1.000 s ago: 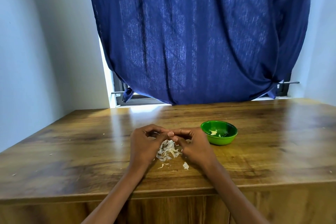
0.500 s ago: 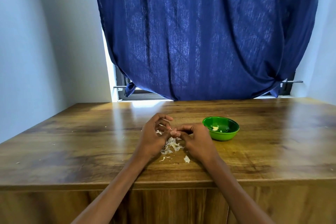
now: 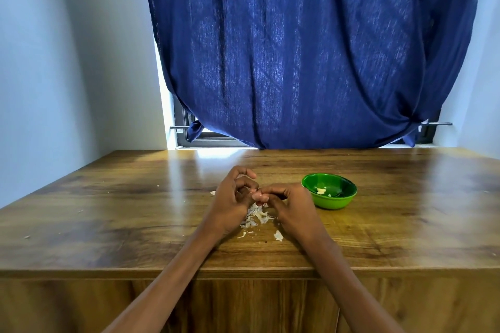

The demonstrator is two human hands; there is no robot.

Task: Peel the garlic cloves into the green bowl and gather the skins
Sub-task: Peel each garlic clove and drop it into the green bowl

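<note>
My left hand and my right hand meet fingertip to fingertip above the wooden table, pinching a small garlic clove that the fingers mostly hide. Under them lies a pile of white garlic skins, with one loose flake nearer the front edge. The green bowl stands just right of my right hand and holds a few pale peeled cloves.
A dark blue curtain hangs over the window behind the table. Tiny skin bits are scattered on the left of the tabletop. The table's front edge runs under my forearms.
The view has tilted up, so hands and bowl sit lower in the frame. My left hand's fingers have lifted and spread a little; both hands stay over the skin pile.
</note>
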